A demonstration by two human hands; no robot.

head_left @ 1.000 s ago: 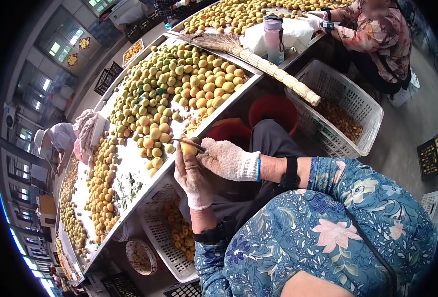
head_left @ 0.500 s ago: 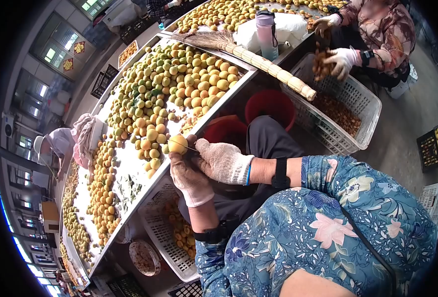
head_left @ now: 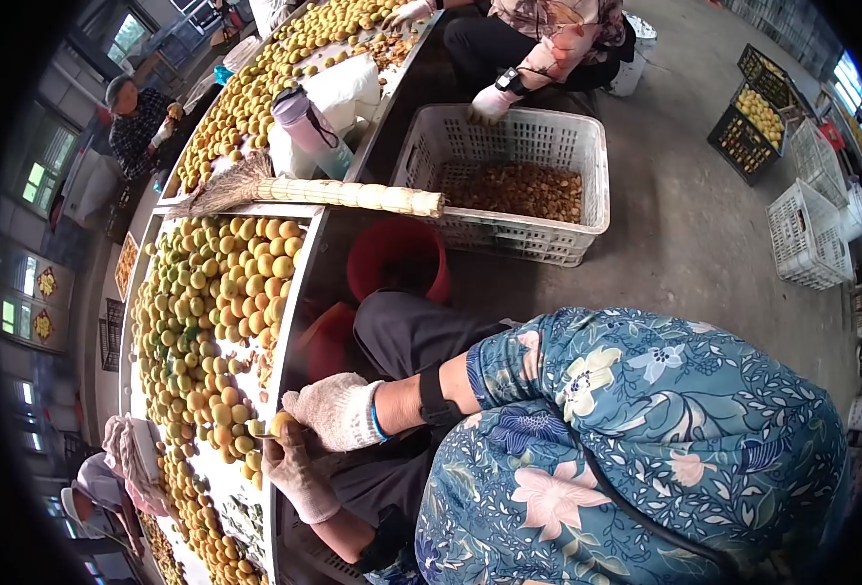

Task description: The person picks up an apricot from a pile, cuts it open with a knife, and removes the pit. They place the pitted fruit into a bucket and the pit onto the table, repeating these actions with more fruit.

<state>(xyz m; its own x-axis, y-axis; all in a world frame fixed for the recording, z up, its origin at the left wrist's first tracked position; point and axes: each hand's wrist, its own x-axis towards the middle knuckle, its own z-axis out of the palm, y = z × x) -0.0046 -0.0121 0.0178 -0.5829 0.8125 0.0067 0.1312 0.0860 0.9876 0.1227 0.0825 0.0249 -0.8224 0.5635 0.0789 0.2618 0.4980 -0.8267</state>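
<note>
My left hand [head_left: 301, 478], in a stained knitted glove, is closed around a yellow-orange apricot [head_left: 282, 423] at the edge of the sorting table. My right hand [head_left: 333, 411], in a whitish glove with a blue cuff edge, presses close against the same fruit. Its fingers are curled around a thin blade-like tool, seemingly a small knife, mostly hidden by glove and fruit. Just beyond my hands, many green to orange apricots [head_left: 197, 331] lie heaped on the white table top.
A straw broom [head_left: 353, 198] lies across the table beside a lilac bottle [head_left: 309, 132]. Red buckets [head_left: 399, 258] stand near my knee. A white crate [head_left: 518, 229] holds brown pieces; a co-worker's gloved hand [head_left: 492, 104] rests at its rim. Other people sit or bend along the table.
The view has swung right, so the table shifts left. My hands stay together at the apricot. The co-worker's hand, earlier over the crate with brown pieces, is now at its rim.
</note>
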